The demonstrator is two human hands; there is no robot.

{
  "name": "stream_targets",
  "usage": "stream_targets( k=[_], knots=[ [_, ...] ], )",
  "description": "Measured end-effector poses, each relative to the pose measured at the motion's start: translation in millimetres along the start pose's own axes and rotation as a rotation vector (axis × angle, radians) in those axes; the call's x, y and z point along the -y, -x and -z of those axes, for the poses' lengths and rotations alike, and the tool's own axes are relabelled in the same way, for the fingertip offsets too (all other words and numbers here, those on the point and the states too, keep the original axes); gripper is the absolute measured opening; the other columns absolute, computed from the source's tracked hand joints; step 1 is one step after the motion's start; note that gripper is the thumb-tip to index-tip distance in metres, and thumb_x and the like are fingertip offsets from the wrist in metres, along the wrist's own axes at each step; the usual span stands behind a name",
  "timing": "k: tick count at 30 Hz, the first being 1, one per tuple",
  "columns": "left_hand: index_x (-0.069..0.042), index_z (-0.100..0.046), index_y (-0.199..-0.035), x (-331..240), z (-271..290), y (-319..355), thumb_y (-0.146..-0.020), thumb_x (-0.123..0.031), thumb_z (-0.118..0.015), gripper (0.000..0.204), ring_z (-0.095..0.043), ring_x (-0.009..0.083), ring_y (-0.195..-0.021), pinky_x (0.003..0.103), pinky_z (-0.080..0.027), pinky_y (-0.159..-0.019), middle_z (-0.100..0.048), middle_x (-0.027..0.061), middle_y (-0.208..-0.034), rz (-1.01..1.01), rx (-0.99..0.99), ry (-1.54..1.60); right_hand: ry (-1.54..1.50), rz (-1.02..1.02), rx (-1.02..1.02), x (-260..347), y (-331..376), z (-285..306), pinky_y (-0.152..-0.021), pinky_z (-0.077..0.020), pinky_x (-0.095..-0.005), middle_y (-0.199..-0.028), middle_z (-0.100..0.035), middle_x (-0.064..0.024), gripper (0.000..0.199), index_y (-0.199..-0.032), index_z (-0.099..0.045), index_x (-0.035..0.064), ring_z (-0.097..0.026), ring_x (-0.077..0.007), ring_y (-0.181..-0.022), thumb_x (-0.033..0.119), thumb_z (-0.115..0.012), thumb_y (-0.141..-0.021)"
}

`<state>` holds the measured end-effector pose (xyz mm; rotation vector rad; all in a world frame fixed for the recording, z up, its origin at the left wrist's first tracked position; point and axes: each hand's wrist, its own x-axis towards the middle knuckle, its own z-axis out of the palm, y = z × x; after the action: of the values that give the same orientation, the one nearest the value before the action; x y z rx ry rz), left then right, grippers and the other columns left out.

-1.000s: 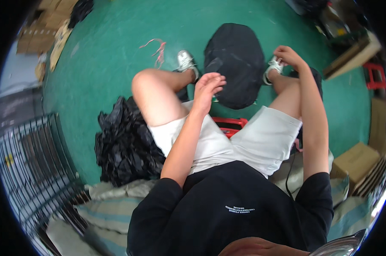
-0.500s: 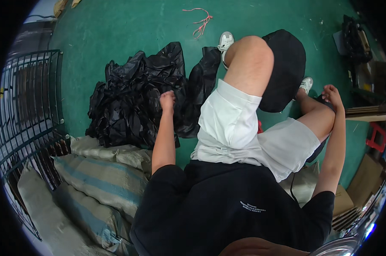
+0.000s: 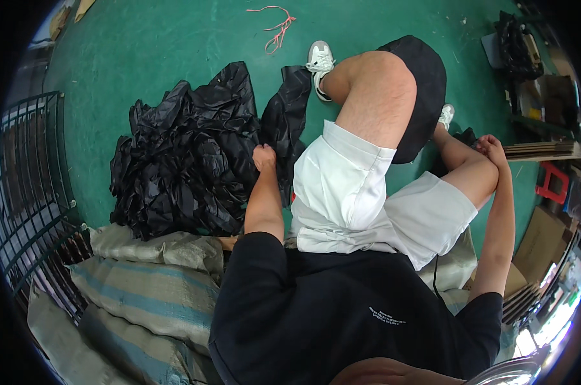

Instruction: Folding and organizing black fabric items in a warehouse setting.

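Note:
A heap of crumpled black plastic bags [image 3: 181,160] lies on the left. My left hand [image 3: 264,157] is at its right edge, the fingers curled in against the plastic; what is inside them is hidden. A narrower strip of black plastic [image 3: 287,102] runs upward just beyond that hand. My right hand [image 3: 491,151] rests by my right knee, wrist against the leg, its fingers curled with nothing visible in them. Between my legs, partly behind the left knee, is a black rounded fabric-like thing [image 3: 425,90].
Stuffed woven sacks [image 3: 149,289] lie at the lower left, beside a dark metal rack [image 3: 34,160]. Pink string [image 3: 279,29] lies on the green floor [image 3: 175,38]. Stacked cardboard [image 3: 540,151] and a red plastic stool [image 3: 552,183] stand at the right.
My left hand has moved right across the black plastic to its edge. My right hand has settled lower against the knee, its fingers more closed. The whole view has shifted slightly.

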<state>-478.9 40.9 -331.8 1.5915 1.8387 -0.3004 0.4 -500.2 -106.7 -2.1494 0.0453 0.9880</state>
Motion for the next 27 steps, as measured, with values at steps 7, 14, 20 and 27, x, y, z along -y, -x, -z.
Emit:
stream_targets(
  k=[7, 14, 20, 27],
  knots=[
    [0.002, -0.062, -0.088, -72, 70, -51, -0.091, -0.022, -0.060, 0.024, -0.054, 0.0162, -0.072, 0.030, -0.041, -0.066, -0.062, 0.0060, -0.080, -0.613, -0.070, 0.911, 0.092, 0.071, 0.033, 40, -16, -36, -0.057, -0.0418, -0.0214, -0.075, -0.060, -0.0008, 0.013, -0.092, -0.057, 0.0080, -0.053, -0.0082, -0.063, 0.021, -0.058, -0.094],
    [-0.005, -0.064, -0.081, -292, 173, 129, -0.090, -0.013, -0.060, 0.013, -0.053, 0.0052, -0.066, 0.021, -0.039, -0.059, -0.061, -0.0026, -0.075, -0.976, 0.433, 1.206, 0.084, 0.442, 0.051, 111, 2, -60, -0.063, -0.0453, -0.0214, -0.083, -0.061, -0.0017, 0.017, -0.100, -0.059, 0.0030, -0.059, -0.0087, -0.074, 0.018, -0.060, -0.093],
    [-0.003, -0.054, -0.062, -410, 154, 273, -0.088, -0.011, -0.063, 0.028, -0.051, 0.0060, -0.060, 0.023, -0.040, -0.058, -0.053, -0.0033, -0.062, -1.278, 0.594, 1.068, -0.321, 0.828, 0.277, 238, 44, -131, -0.098, -0.0431, -0.0360, -0.123, -0.057, -0.0102, 0.046, -0.124, -0.053, 0.0054, -0.053, -0.0215, -0.116, 0.021, -0.070, -0.085],
    [0.000, -0.064, -0.069, -503, 68, 355, -0.089, -0.015, -0.064, 0.025, -0.061, 0.0103, -0.064, 0.024, -0.044, -0.061, -0.064, 0.0040, -0.067, -1.371, 0.859, 0.879, -0.644, 0.830, 0.095, 273, 3, -107, -0.091, -0.0411, -0.0296, -0.104, -0.059, -0.0024, 0.052, -0.117, -0.053, 0.0065, -0.053, -0.0129, -0.100, 0.020, -0.078, -0.074]
  ],
)
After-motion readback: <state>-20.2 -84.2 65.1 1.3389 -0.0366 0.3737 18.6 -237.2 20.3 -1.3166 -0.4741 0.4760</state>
